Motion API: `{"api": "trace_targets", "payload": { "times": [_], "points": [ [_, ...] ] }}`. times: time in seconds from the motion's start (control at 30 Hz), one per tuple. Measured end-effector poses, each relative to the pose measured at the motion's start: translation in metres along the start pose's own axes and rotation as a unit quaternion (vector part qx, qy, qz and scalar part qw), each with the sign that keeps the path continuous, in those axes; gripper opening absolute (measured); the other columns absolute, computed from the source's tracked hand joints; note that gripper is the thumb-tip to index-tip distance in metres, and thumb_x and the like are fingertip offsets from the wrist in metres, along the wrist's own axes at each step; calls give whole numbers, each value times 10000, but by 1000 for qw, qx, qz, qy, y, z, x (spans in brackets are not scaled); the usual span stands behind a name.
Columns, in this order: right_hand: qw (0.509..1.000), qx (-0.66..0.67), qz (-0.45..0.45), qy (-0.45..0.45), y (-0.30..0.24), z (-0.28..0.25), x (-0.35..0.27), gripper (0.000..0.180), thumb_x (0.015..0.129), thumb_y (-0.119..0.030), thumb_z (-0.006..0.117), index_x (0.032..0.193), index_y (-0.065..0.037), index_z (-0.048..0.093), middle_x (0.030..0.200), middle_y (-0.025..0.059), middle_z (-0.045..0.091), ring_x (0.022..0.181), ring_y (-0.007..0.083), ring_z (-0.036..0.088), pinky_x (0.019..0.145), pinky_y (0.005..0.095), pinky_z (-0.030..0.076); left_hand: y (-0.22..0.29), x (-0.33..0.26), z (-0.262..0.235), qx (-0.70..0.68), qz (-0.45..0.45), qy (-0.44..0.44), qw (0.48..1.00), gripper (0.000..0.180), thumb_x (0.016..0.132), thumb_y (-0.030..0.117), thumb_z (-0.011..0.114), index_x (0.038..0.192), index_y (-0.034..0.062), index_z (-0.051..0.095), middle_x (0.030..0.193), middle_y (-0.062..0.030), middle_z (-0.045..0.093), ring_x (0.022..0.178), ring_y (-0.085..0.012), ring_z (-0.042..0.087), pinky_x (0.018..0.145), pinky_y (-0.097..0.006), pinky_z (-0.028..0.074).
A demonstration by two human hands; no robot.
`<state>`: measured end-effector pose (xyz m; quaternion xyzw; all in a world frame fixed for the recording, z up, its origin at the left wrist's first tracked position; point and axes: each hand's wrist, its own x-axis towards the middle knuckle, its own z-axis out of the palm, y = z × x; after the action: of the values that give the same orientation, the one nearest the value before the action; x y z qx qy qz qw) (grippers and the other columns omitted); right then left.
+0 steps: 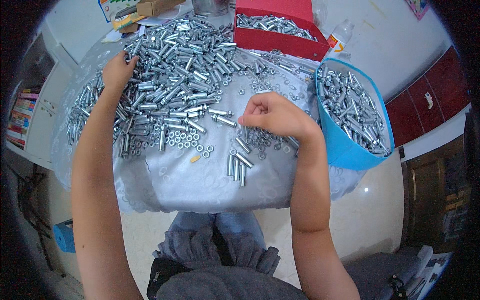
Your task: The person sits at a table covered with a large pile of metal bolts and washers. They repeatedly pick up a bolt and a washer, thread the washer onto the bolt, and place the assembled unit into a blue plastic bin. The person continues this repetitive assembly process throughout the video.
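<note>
A big heap of silvery metal expansion bolts (175, 65), sleeves with nuts, covers the far left of the table. At its far left edge is my left hand (118, 74), thumb and fingers bent in among the bolts; the heap blends with whatever its fingertips pinch. My right hand (280, 116) is over the table's middle, fingers curled and thumb tip pressed in. What it grips, if anything, is hidden. Below it lie loose hex nuts (261, 137) and several metal sleeves (236, 169). More nuts (185, 139) lie along the heap's near edge.
On the right stands a blue fabric bin (345, 145) full of bolts. A red box (280, 42) at the back holds more, with a clear plastic bottle (341, 37) beside it. A small yellow piece (195, 159) lies on the pale tablecloth (200, 192). Behind the heap is a metal bucket (210, 7).
</note>
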<state>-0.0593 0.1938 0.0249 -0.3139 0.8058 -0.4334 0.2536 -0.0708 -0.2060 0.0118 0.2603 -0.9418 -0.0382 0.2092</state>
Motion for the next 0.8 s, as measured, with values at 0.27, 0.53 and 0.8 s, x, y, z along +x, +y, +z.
{"api": "trace_targets", "payload": {
  "times": [0.27, 0.53, 0.8],
  "points": [
    [1000, -1, -8, -1, -3, 2, 1, 187, 743, -174, 668, 728, -7, 588, 633, -24, 545, 587, 31, 461, 521, 198, 387, 3, -18, 13, 171, 350, 182, 903, 254, 654, 68, 547, 904, 97, 586, 983, -74, 512, 952, -254, 470, 811, -346, 384],
    [999, 2, -40, 16, -4, 4, 2, 176, 744, -174, 666, 732, -14, 592, 637, -30, 542, 582, 23, 456, 519, 188, 384, 5, -21, 13, 180, 290, 129, 931, 162, 683, 119, 543, 792, 139, 661, 1125, -52, 484, 1039, -234, 438, 862, -356, 350],
    [995, 9, -50, 86, -5, 6, 7, 162, 740, -151, 664, 704, -15, 584, 609, -55, 510, 559, 11, 432, 491, 168, 348, -1, -25, 8, 188, 319, 27, 929, 172, 729, 144, 520, 824, 148, 664, 1177, -57, 454, 1075, -257, 413, 944, -375, 293]
  ]
}}
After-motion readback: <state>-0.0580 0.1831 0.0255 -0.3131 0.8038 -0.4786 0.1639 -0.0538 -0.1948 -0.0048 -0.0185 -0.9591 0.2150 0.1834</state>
